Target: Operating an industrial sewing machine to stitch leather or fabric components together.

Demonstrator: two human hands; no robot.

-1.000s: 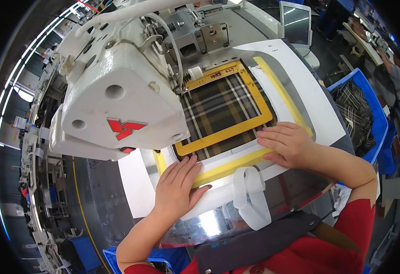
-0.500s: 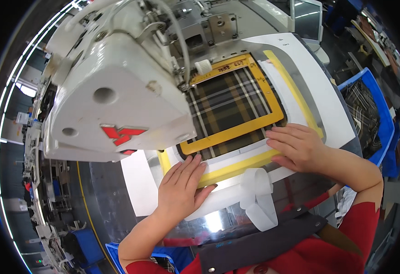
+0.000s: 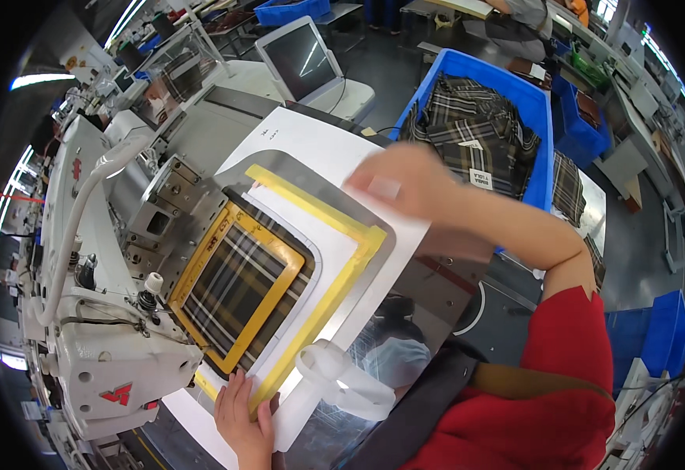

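Note:
My left hand (image 3: 246, 419) lies with its fingers stretched out at the lower corner of the plaid fabric (image 3: 233, 286), touching the yellow-taped template (image 3: 323, 313). A yellow frame (image 3: 268, 313) rests on the fabric beside the white sewing machine head (image 3: 119, 376). Raised over the far right of the white sheet (image 3: 280, 145), my right hand (image 3: 405, 184) is near the blue bin. Motion smears its fingers. A small pale square shows at them, and I cannot tell whether it is held.
The blue bin (image 3: 544, 141) at the right holds plaid pieces (image 3: 468, 110) with a white label. A loose translucent strip (image 3: 350, 388) curls over the template's near edge. A screen (image 3: 302, 59) stands beyond the table, and other people work at the far right.
My right hand has lifted off the template and swung right toward the blue bin. My left hand stays by the fabric's lower edge. The view has turned right, bringing more of the bin in.

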